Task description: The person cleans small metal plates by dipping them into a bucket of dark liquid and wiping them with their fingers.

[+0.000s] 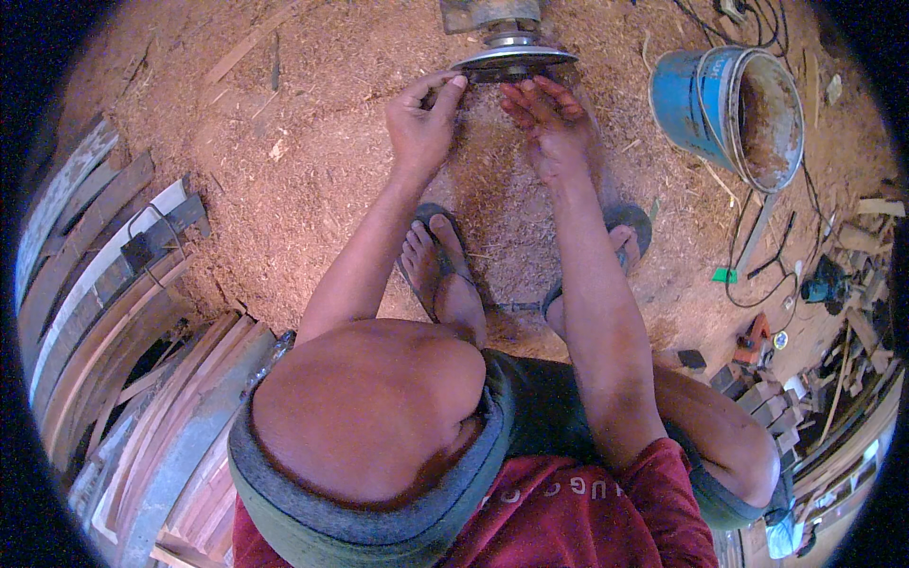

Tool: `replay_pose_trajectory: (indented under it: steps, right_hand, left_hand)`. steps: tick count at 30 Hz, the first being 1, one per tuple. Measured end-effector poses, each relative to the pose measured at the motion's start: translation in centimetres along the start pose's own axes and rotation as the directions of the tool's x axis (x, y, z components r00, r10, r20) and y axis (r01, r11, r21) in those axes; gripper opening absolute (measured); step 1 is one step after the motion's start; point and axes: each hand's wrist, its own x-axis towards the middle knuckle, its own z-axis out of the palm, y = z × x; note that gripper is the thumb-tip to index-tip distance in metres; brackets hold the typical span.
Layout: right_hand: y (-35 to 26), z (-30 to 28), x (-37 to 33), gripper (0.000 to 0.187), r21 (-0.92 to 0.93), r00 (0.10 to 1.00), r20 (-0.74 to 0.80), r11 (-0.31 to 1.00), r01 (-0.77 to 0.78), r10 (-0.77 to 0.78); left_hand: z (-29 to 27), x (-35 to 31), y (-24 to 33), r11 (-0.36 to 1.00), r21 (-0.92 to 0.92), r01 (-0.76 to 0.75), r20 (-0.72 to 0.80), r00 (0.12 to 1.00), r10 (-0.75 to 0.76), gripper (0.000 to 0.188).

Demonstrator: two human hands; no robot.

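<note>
Near the top edge, a round disc (pixel 559 59) with a pale rim is mounted on the shaft of a machine (pixel 492 13). My left hand (pixel 422 123) pinches the left edge of the disc between thumb and forefinger. Below the disc's dark centre, my right hand (pixel 557 128) has its fingers parted and slightly bent, palm partly up. Its fingertips reach close to the hub; whether they touch it I cannot tell.
Sawdust covers the ground. A blue bucket (pixel 686 99) lies tilted at the upper right, with cables around it. Curved wooden boards (pixel 123 284) are stacked on the left. Wood offcuts (pixel 866 327) and a blue power tool (pixel 826 284) lie at the right. My sandalled feet (pixel 440 260) are below my hands.
</note>
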Motion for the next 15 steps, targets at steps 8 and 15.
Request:
replay_pose_trajectory:
  steps: [8,15]
  right_hand:
    - [0.04,-0.07,-0.08,0.026,-0.002,1.000,0.015,1.000,0.012,-0.012]
    - [-0.23,-0.16,-0.04,0.028,-0.015,1.000,0.000,1.000,-0.014,0.014]
  left_hand:
    - [-0.05,0.02,0.81,0.999,0.042,-0.012,0.006,1.000,0.011,0.016]
    - [0.16,0.09,0.64,1.000,-0.013,-0.023,0.016,1.000,0.023,0.016]
